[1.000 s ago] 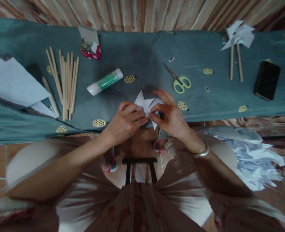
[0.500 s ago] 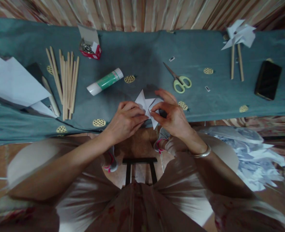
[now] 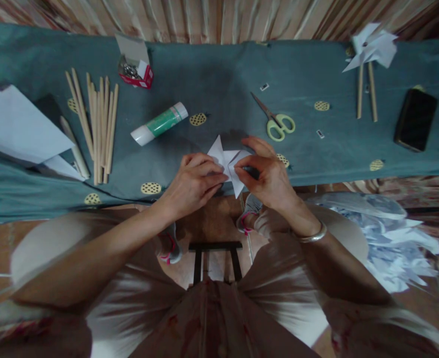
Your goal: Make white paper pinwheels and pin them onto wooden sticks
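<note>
Paper pinwheel (image 3: 223, 158), white and folded, at the table's near edge, between my hands; close in, likely so both can work it. One tip points away from me, one toward me. Left hand (image 3: 196, 181): thumb and fingers closed together on its left side, paper gripped, probably to stop it turning. Right hand (image 3: 266, 175): thumb and index pinched almost tip to tip on a flap near the middle, other fingers lifted and spread, I'd guess to clear the folds. Outward: glue stick (image 3: 160, 123) beyond my left, scissors (image 3: 275, 120) beyond my right, loops nearer me, presumably for easy pickup. Red box (image 3: 149, 78), lid up, small metal bits inside, pins or clips, too blurred to tell. Wooden sticks (image 3: 102, 124) bunched left, paper sheets (image 3: 14, 119) farther left. Far right, white pinwheels on sticks (image 3: 376, 47), apparently parked there to spare the blades; phone (image 3: 415, 119) nearby
</note>
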A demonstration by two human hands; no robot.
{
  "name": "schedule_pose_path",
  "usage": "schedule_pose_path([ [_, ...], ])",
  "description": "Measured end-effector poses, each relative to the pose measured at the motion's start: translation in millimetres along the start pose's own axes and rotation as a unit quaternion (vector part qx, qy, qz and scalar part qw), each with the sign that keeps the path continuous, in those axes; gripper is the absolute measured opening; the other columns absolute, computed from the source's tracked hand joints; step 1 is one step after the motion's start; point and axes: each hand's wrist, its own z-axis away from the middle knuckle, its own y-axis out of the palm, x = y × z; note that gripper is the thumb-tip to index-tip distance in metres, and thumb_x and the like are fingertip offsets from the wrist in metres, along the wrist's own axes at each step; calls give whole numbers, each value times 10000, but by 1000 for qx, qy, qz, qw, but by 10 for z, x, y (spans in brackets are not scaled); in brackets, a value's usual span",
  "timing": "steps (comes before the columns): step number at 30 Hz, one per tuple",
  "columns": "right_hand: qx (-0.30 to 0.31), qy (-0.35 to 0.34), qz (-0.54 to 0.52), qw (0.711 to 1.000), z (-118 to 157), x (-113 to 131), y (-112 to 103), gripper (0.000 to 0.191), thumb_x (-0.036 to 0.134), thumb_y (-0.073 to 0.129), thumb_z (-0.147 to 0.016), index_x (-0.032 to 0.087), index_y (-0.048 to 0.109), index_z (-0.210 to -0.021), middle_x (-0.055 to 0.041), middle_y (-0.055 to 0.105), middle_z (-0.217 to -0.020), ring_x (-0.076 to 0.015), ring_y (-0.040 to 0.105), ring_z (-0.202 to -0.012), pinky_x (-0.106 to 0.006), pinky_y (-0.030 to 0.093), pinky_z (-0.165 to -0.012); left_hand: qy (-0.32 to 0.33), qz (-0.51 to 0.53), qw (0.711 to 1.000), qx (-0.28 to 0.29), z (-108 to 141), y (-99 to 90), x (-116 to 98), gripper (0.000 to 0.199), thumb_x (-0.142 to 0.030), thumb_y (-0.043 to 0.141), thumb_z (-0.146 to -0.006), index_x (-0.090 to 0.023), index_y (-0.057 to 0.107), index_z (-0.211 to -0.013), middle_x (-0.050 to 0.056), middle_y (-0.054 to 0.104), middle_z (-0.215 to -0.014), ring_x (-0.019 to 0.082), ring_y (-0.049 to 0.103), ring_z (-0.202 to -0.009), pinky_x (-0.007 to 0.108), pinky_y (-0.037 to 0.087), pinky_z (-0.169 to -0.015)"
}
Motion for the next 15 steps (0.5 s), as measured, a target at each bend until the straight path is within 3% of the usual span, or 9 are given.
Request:
schedule_pose_path([
  [15, 5, -1, 14, 1000, 6, 28, -9, 128, 221, 571, -851, 258, 687, -811, -21, 599, -1371, -297, 438, -1394, -557, 329, -1186, 3, 1, 1000, 7, -12, -9, 3, 191, -238, 575, -931, -225, 720, -1054, 59, 706, -1032, 246, 566, -1069, 436, 387, -904],
])
